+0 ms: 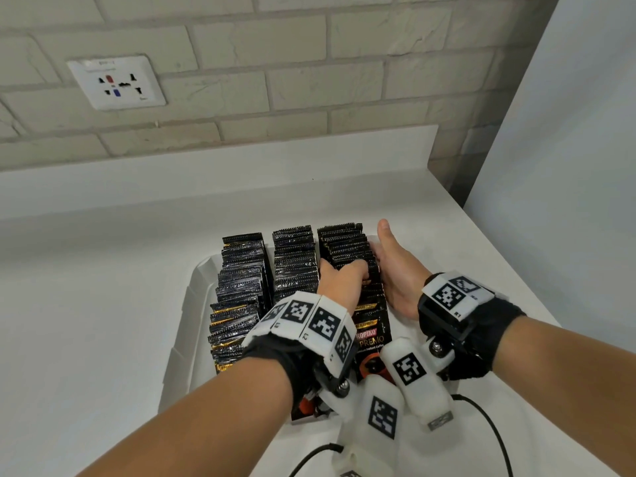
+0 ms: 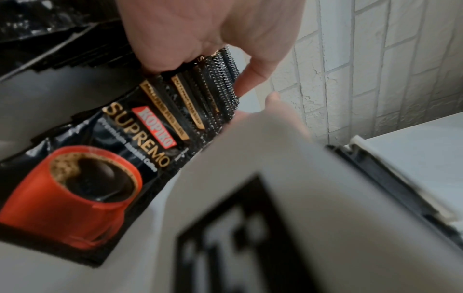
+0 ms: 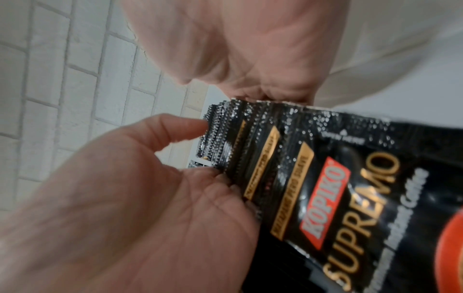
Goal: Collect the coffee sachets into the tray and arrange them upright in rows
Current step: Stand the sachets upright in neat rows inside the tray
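A white tray (image 1: pixel 192 304) on the counter holds three rows of black coffee sachets standing on edge: left row (image 1: pixel 237 294), middle row (image 1: pixel 294 259), right row (image 1: pixel 344 242). My left hand (image 1: pixel 340 280) reaches into the right row, its fingers curled over the sachet tops (image 2: pixel 220 83). My right hand (image 1: pixel 395 270) lies flat against that row's outer side with the thumb pointing up. The front sachet (image 1: pixel 371 332) leans back and shows its label and red cup (image 2: pixel 75 188). In the right wrist view my right palm (image 3: pixel 140 198) presses the sachet edges (image 3: pixel 313 178) while my left hand (image 3: pixel 238 49) holds them from above.
A wall socket (image 1: pixel 117 82) sits in the white brick wall behind the counter. The counter's right edge (image 1: pixel 516 280) runs close past the tray, with a pale panel (image 1: pixel 568 149) beyond it. Black cables (image 1: pixel 492 425) trail near the front edge.
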Action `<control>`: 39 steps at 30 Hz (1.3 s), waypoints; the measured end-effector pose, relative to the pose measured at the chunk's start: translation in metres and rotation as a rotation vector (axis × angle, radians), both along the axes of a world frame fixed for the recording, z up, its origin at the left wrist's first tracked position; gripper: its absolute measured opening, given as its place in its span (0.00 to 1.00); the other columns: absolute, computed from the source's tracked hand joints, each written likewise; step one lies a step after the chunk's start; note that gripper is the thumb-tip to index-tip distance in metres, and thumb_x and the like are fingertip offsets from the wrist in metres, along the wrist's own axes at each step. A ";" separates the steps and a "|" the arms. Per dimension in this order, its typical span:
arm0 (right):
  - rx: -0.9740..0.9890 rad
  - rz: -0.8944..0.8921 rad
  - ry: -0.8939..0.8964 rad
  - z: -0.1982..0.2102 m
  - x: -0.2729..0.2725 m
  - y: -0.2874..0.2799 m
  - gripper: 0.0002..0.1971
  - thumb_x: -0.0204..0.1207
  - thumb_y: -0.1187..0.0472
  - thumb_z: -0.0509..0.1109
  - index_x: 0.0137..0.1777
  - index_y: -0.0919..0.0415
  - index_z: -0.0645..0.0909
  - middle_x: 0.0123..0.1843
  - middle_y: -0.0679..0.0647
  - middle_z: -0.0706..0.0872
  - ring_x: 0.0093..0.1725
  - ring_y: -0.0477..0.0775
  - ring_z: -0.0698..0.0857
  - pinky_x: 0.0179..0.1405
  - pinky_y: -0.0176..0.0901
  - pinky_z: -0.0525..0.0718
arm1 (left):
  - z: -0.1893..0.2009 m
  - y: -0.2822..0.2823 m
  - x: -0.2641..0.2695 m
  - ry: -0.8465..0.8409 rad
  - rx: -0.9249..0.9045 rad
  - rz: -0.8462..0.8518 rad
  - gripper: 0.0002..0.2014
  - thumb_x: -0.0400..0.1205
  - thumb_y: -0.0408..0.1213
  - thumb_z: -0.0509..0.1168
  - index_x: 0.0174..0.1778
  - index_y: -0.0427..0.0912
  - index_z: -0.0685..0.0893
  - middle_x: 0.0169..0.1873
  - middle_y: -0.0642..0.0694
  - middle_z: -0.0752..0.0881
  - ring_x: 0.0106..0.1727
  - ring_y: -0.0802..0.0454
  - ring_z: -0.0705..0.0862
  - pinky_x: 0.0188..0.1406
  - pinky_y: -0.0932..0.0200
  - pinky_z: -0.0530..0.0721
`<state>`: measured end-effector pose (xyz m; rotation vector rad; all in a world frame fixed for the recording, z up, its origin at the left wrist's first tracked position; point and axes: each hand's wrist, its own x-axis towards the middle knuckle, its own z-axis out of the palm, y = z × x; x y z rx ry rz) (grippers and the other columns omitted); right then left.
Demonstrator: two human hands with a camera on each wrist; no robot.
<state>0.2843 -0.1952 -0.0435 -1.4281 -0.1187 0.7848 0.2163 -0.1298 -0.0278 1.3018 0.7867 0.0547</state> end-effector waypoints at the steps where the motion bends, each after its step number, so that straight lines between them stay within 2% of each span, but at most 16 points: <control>1: -0.005 0.004 -0.001 0.000 0.000 0.000 0.36 0.81 0.36 0.40 0.66 0.64 0.77 0.63 0.66 0.83 0.64 0.61 0.82 0.65 0.50 0.78 | 0.000 0.001 0.001 -0.003 -0.006 0.005 0.40 0.55 0.40 0.61 0.68 0.43 0.69 0.50 0.39 0.82 0.55 0.38 0.83 0.64 0.37 0.79; 4: -0.022 0.010 -0.011 -0.001 0.002 -0.001 0.36 0.81 0.35 0.41 0.66 0.62 0.78 0.62 0.64 0.84 0.63 0.60 0.83 0.67 0.54 0.77 | -0.005 0.003 0.007 -0.006 -0.015 0.023 0.48 0.51 0.49 0.63 0.73 0.44 0.66 0.62 0.37 0.80 0.63 0.37 0.80 0.67 0.37 0.75; 6: -0.024 0.027 -0.011 0.000 0.003 -0.002 0.36 0.80 0.35 0.40 0.65 0.60 0.79 0.61 0.62 0.85 0.62 0.57 0.83 0.66 0.52 0.77 | -0.013 0.005 0.013 -0.013 -0.035 0.029 0.55 0.47 0.56 0.62 0.76 0.45 0.63 0.69 0.37 0.77 0.68 0.36 0.77 0.70 0.36 0.72; 8: -0.027 0.040 -0.009 0.001 0.003 -0.003 0.36 0.80 0.35 0.40 0.65 0.59 0.79 0.61 0.60 0.85 0.61 0.55 0.84 0.62 0.48 0.79 | -0.024 0.007 0.019 -0.013 -0.054 0.032 0.56 0.47 0.58 0.62 0.77 0.46 0.63 0.71 0.38 0.75 0.71 0.35 0.75 0.71 0.36 0.70; 13: 0.004 0.062 0.040 0.004 0.002 -0.005 0.35 0.79 0.34 0.41 0.69 0.58 0.76 0.63 0.57 0.85 0.61 0.52 0.84 0.51 0.42 0.82 | -0.030 0.007 0.022 -0.017 -0.060 0.063 0.55 0.49 0.62 0.62 0.77 0.50 0.63 0.72 0.38 0.75 0.71 0.36 0.74 0.71 0.36 0.69; 18: 0.056 0.098 0.112 0.008 -0.003 -0.006 0.35 0.78 0.33 0.44 0.73 0.55 0.72 0.65 0.57 0.83 0.63 0.54 0.83 0.51 0.45 0.83 | -0.020 0.004 0.019 -0.049 -0.020 0.081 0.57 0.48 0.63 0.59 0.78 0.48 0.61 0.71 0.39 0.73 0.71 0.37 0.73 0.72 0.36 0.68; 22: 0.075 0.105 0.122 0.013 -0.006 -0.006 0.34 0.79 0.34 0.43 0.72 0.55 0.73 0.64 0.58 0.84 0.60 0.54 0.85 0.45 0.42 0.86 | -0.028 0.006 0.023 -0.061 -0.068 0.066 0.55 0.50 0.63 0.62 0.78 0.49 0.63 0.75 0.37 0.71 0.73 0.35 0.72 0.71 0.34 0.68; 29: 0.079 0.081 0.137 0.019 -0.012 -0.006 0.34 0.80 0.35 0.41 0.70 0.58 0.74 0.64 0.59 0.84 0.61 0.54 0.84 0.51 0.44 0.83 | -0.049 0.011 0.031 -0.045 -0.133 -0.004 0.53 0.52 0.65 0.65 0.76 0.49 0.67 0.75 0.38 0.71 0.75 0.35 0.70 0.72 0.33 0.67; 33: 0.029 0.039 0.123 0.023 -0.016 -0.012 0.31 0.81 0.37 0.40 0.60 0.56 0.77 0.53 0.55 0.85 0.48 0.48 0.85 0.42 0.38 0.84 | -0.042 0.013 0.027 -0.049 -0.097 0.022 0.48 0.52 0.64 0.63 0.71 0.47 0.75 0.67 0.38 0.80 0.67 0.36 0.78 0.70 0.35 0.71; 34: 0.009 0.033 0.118 0.024 -0.018 -0.014 0.32 0.81 0.36 0.41 0.62 0.57 0.76 0.56 0.58 0.84 0.51 0.52 0.85 0.46 0.41 0.85 | -0.035 0.012 0.025 -0.038 -0.081 0.022 0.49 0.52 0.63 0.62 0.71 0.45 0.75 0.66 0.37 0.81 0.67 0.36 0.78 0.70 0.36 0.71; 36: -0.048 0.056 0.119 0.026 -0.023 -0.019 0.34 0.80 0.35 0.42 0.70 0.59 0.71 0.66 0.66 0.78 0.63 0.62 0.80 0.61 0.52 0.80 | -0.023 0.010 0.019 -0.021 -0.022 -0.013 0.48 0.57 0.63 0.60 0.73 0.41 0.72 0.68 0.36 0.78 0.69 0.35 0.76 0.71 0.37 0.71; 37: -0.074 0.065 0.117 0.027 -0.027 -0.021 0.33 0.80 0.35 0.42 0.70 0.56 0.72 0.66 0.63 0.79 0.62 0.60 0.81 0.60 0.49 0.81 | -0.020 0.009 0.017 -0.016 0.022 -0.027 0.45 0.61 0.61 0.57 0.74 0.39 0.70 0.70 0.36 0.76 0.71 0.35 0.74 0.72 0.39 0.71; 39: -0.100 0.088 0.118 0.027 -0.034 -0.027 0.28 0.81 0.36 0.41 0.64 0.50 0.74 0.57 0.54 0.84 0.47 0.45 0.85 0.40 0.36 0.83 | -0.014 0.008 0.012 -0.008 0.079 -0.059 0.41 0.65 0.56 0.50 0.73 0.37 0.69 0.71 0.35 0.74 0.72 0.35 0.73 0.72 0.40 0.71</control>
